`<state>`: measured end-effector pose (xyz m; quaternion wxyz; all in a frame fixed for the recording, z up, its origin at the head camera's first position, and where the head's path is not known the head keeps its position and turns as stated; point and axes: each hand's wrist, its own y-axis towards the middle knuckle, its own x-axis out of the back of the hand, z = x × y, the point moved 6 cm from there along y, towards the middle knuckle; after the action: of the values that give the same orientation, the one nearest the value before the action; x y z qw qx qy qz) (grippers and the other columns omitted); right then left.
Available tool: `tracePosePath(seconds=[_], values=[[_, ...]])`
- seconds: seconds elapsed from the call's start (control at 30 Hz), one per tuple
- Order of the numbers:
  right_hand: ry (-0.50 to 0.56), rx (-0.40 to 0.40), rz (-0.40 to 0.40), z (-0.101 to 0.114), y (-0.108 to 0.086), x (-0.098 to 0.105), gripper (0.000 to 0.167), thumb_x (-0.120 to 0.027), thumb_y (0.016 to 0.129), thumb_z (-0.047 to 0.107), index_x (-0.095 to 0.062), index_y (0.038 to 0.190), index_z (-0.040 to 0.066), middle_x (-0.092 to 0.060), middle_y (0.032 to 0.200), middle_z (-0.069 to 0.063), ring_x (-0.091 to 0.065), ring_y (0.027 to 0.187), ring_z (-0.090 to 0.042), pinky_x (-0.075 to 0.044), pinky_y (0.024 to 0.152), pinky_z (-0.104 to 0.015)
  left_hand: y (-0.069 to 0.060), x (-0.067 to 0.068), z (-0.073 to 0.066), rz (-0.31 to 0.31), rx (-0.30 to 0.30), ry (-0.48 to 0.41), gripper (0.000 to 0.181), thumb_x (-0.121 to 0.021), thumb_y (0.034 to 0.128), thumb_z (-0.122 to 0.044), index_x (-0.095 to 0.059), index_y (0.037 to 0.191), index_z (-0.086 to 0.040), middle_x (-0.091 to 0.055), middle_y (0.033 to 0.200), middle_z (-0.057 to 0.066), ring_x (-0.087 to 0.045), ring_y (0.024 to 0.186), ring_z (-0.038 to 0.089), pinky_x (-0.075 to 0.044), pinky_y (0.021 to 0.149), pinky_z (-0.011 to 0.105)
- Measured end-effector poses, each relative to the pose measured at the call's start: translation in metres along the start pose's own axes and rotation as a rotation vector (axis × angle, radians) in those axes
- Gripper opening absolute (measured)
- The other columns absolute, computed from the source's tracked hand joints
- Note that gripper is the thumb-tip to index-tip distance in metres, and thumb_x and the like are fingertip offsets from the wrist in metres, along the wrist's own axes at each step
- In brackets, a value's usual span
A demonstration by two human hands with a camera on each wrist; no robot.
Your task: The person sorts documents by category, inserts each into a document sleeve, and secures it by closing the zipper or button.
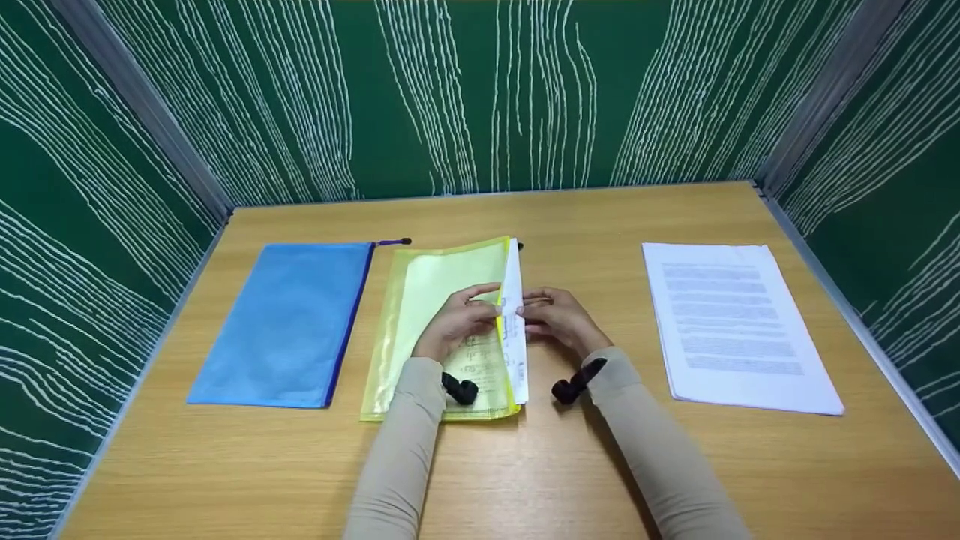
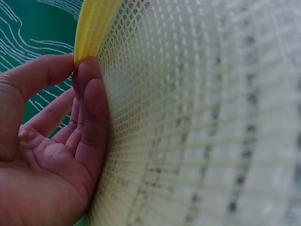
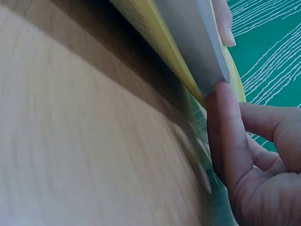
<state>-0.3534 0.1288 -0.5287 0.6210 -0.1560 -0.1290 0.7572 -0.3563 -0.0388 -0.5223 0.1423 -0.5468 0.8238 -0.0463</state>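
Observation:
A yellow mesh zip folder (image 1: 442, 277) lies at the middle of the table, its right side open, with white papers (image 1: 514, 352) sticking out along that edge. The left hand (image 1: 463, 319) pinches the folder's upper edge; in the left wrist view the thumb and fingers of the left hand (image 2: 61, 122) hold the yellow zip strip (image 2: 94, 28). At the papers' right edge is the right hand (image 1: 559, 319). The right wrist view shows the right hand (image 3: 254, 146) with fingertips against the papers (image 3: 197, 42) and the folder's lower yellow edge (image 3: 164, 42).
A blue zip folder (image 1: 277, 322) lies flat on the left, its zip pull pointing toward the yellow folder. On the right is a stack of printed sheets (image 1: 735, 322). Green panels with white lines (image 1: 480, 97) stand behind the wooden table (image 1: 585, 217) and at both sides.

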Motion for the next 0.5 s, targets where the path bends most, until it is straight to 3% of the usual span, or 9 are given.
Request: tracePosePath(seconds=[0.5], values=[[0.001,0.081,-0.046,0.0027,0.0007,-0.0090,0.038,-0.070,0.084,0.000,-0.058,0.119,-0.007,-0.065,0.088,-0.005,-0.067,0.071,-0.012,-0.058,0.064,-0.023,0.0010,-0.0008,0.0024,-0.023,0.006,-0.019,0.052,-0.065,0.0861,-0.004,-0.054,0.136,-0.013,-0.067,0.083,0.001,-0.060,0.071,0.011,-0.050,0.067,0.024]])
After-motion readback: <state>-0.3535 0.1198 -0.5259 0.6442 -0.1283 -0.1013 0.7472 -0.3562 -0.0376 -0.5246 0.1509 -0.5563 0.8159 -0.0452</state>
